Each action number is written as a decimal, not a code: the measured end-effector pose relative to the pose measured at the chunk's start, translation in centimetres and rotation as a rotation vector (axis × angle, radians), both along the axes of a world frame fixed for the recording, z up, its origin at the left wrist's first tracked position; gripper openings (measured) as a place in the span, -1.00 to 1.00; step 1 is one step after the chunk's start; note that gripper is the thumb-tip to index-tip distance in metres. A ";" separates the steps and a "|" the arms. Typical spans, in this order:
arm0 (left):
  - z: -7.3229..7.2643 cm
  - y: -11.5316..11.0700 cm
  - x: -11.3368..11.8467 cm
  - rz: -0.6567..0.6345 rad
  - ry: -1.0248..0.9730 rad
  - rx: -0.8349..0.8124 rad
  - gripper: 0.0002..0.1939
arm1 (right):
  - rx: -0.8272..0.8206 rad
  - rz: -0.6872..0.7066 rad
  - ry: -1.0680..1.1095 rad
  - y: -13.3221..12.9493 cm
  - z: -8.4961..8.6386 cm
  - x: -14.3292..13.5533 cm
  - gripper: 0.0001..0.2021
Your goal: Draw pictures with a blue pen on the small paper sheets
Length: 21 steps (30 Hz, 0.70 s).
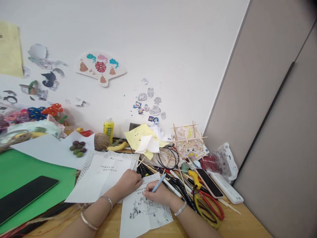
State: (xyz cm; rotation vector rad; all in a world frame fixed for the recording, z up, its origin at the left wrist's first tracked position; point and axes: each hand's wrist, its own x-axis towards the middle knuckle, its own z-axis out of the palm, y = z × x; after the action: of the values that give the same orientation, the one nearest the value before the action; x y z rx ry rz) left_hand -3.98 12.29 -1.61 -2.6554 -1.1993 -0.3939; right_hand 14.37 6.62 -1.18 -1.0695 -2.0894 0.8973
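My right hand (158,193) holds a light blue pen (158,182), its fingers pinched round the barrel over a white sheet (133,224). That sheet bears handwriting at the top and an ink landscape drawing (148,206) below. Resting by the sheet's upper left edge is my left hand (128,182), its fingers curled; whether anything is under them is hidden. A second written sheet (104,175) with a cross-hatched border lies to the left, partly under my left forearm.
Pens, scissors (210,205), a phone (210,182) and a white power bank (226,187) crowd the right. Behind are a yellow bottle (108,129) and a stick frame (187,135). A black tablet (27,198) lies on green card (49,168) at left.
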 end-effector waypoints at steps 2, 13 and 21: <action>-0.1 0.0 0.0 -0.002 0.001 0.001 -0.64 | 0.015 0.003 0.003 -0.1 0.1 0.0 -0.80; -0.1 0.1 0.0 -0.002 -0.005 0.008 -0.64 | 0.015 -0.024 -0.026 0.0 0.1 -0.2 -0.79; -0.2 0.2 -0.1 -0.010 -0.007 0.012 -0.65 | -0.003 -0.015 -0.019 -0.4 0.5 -0.2 -0.77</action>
State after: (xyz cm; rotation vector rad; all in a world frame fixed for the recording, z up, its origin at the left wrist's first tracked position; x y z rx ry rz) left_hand -4.05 12.50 -1.84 -2.6530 -1.1831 -0.4110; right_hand 14.22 6.27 -0.66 -1.0975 -2.0936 0.8870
